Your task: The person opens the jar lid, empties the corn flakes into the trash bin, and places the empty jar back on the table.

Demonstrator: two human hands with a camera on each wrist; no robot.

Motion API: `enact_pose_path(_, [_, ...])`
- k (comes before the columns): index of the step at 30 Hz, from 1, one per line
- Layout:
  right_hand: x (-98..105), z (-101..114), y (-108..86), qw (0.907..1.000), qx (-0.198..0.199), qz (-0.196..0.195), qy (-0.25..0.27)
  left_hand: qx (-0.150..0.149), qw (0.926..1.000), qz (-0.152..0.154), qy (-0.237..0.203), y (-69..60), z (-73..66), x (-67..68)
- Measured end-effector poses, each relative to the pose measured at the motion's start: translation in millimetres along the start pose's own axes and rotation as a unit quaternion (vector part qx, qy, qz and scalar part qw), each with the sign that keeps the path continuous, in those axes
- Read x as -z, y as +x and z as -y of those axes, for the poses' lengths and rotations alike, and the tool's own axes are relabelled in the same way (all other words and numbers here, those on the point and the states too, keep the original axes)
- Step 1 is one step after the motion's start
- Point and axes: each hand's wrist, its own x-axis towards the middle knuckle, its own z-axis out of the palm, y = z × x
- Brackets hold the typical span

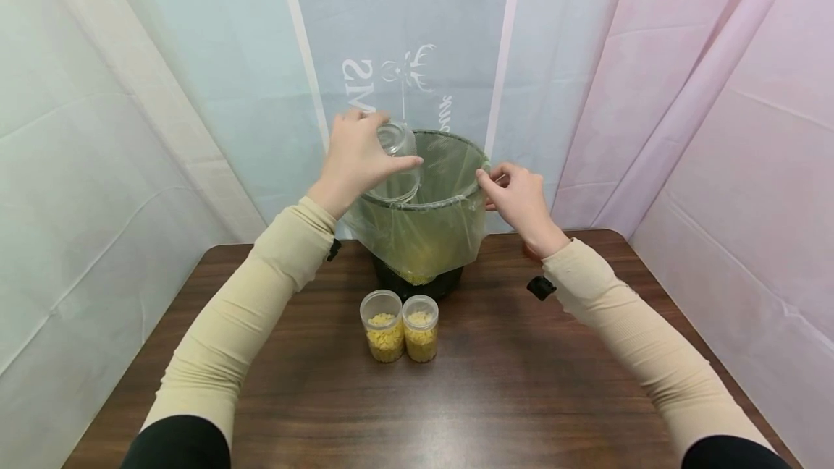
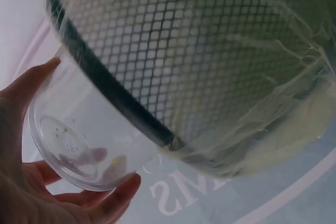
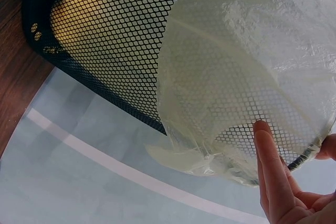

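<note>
My left hand (image 1: 355, 158) grips a clear plastic jar (image 1: 399, 165), tipped with its mouth down into the bin. In the left wrist view, a few yellow crumbs cling inside the jar (image 2: 68, 145). The bin is dark mesh (image 3: 110, 30), lined with a translucent yellowish-green bag (image 1: 417, 226) folded over the rim. Something yellow shows through the mesh near its bottom. At the bin's right side, my right hand (image 1: 521, 197) holds the bag-covered rim between thumb and fingers. The fingers (image 3: 273, 177) lie along the outside in the right wrist view.
In front of the bin, two clear jars, a left one (image 1: 384, 328) and a right one (image 1: 420, 331), stand side by side, partly filled with yellow pieces. They are on a dark wooden table (image 1: 313, 396). A small orange-red thing (image 1: 531, 252) is partly hidden by the right wrist. Curtains surround the table.
</note>
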Motion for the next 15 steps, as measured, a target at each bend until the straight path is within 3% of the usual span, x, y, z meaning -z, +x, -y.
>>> enact_pose_path(5, [-1, 0, -0.3, 1.0, 0.002, 0.0, -0.003, -0.087, 0.9961, -0.003, 0.01, -3.4, -1.3, -6.7])
enact_pose_path(10, [-1, 1, -0.2, 1.0, -0.002, 0.002, 0.001, -0.206, 0.9766, -0.026, 0.056, -4.0, 1.3, -12.3])
enact_pose_path(12, [-1, 1, 0.0, 1.0, -0.002, 0.002, 0.004, -0.23, 0.9704, -0.034, 0.063, -3.9, 2.1, -13.8])
enact_pose_path(15, [0, 1, 0.2, 1.0, -0.002, 0.002, 0.006, -0.226, 0.9719, -0.041, 0.052, -3.9, 1.9, -14.1])
